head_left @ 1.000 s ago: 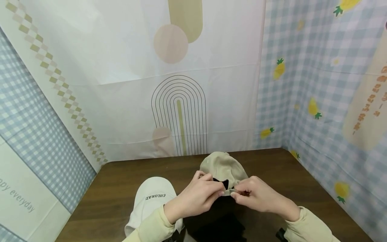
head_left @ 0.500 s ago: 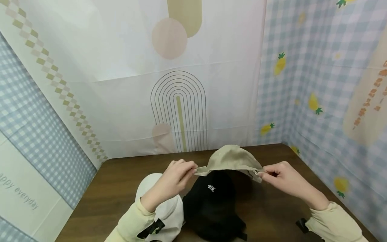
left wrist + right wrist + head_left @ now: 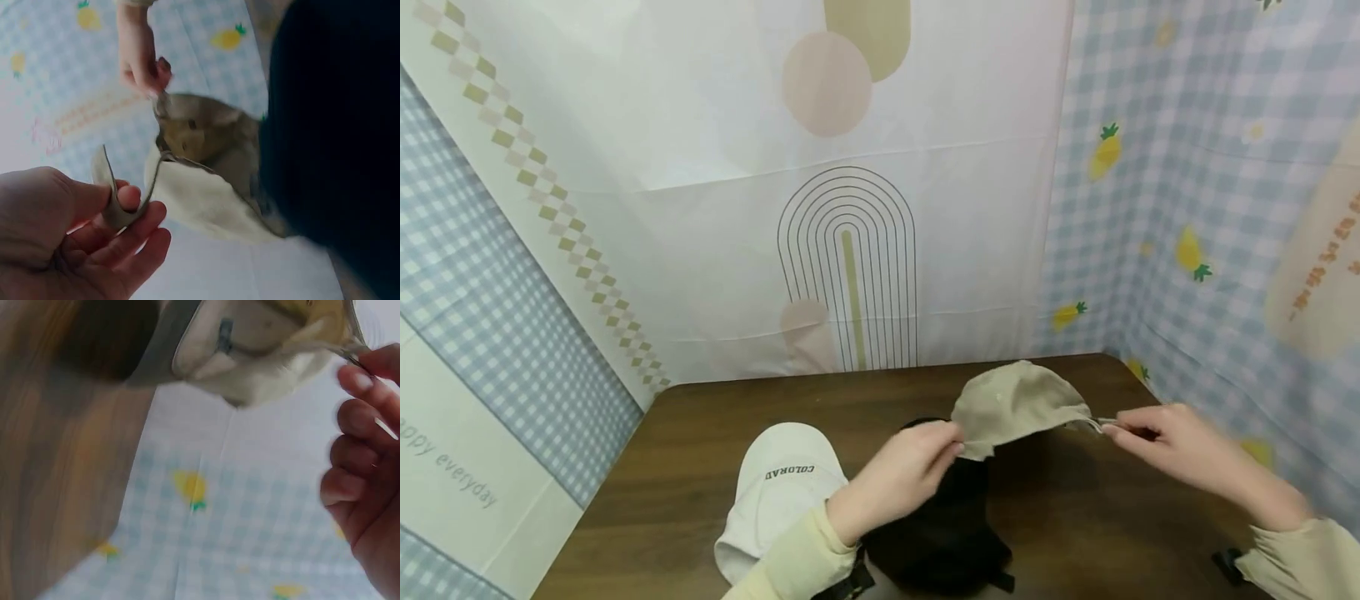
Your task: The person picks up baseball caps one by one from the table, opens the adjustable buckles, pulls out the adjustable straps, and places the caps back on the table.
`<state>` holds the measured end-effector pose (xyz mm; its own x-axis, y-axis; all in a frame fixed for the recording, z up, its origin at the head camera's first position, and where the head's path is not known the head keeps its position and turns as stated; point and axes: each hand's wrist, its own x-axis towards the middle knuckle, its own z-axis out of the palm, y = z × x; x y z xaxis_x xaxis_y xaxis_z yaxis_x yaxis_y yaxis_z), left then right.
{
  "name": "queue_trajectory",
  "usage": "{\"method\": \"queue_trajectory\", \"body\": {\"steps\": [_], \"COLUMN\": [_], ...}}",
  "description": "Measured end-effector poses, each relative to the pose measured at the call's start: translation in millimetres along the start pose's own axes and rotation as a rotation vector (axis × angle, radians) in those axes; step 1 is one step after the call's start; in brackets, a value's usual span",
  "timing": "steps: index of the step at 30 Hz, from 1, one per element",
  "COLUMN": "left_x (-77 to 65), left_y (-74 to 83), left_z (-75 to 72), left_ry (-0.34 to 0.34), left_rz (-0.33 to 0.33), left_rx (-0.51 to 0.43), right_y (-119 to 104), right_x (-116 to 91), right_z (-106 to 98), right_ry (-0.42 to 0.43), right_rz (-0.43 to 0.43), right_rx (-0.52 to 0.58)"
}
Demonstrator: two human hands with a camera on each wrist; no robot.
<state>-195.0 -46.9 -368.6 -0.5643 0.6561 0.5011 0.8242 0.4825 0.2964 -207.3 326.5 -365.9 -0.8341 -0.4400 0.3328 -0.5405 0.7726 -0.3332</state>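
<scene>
You hold the tan cap (image 3: 1018,400) up, right of middle; left hand (image 3: 898,477) and right hand (image 3: 1180,454) pinch its back straps. It is not down on the desk (image 3: 700,433) yet.

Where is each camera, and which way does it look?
Head: up high, looking down at both hands, sleeves, the beige cap, black cap and white cap.
Left wrist: looks past the left hand up into the beige cap.
Right wrist: looks upward past the right hand.
All three share the beige cap.

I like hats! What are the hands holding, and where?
Both pinch the beige cloth cap: left hand its strap end, right hand the other.
</scene>
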Motion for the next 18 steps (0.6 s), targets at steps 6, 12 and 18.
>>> {"method": "queue_trajectory", "body": {"steps": [6,12,18], "left_x": [14.8,14.8,10.6], "left_y": [24.3,47.0,54.2], "left_z": [41.8,77.9,102.2], "left_ry": [-0.105,-0.293,-0.483], "left_rz": [0.110,0.131,0.095], "left_rx": [0.087,0.086,0.071], "right_y": [27.0,49.2,60.7], "right_x": [-28.8,-50.2,-59.7], "right_z": [-3.0,11.9,24.9], "right_ry": [-0.236,-0.376,-0.445], "right_rz": [0.177,0.180,0.177], "right_rx": [-0.170,-0.119,-0.014]}}
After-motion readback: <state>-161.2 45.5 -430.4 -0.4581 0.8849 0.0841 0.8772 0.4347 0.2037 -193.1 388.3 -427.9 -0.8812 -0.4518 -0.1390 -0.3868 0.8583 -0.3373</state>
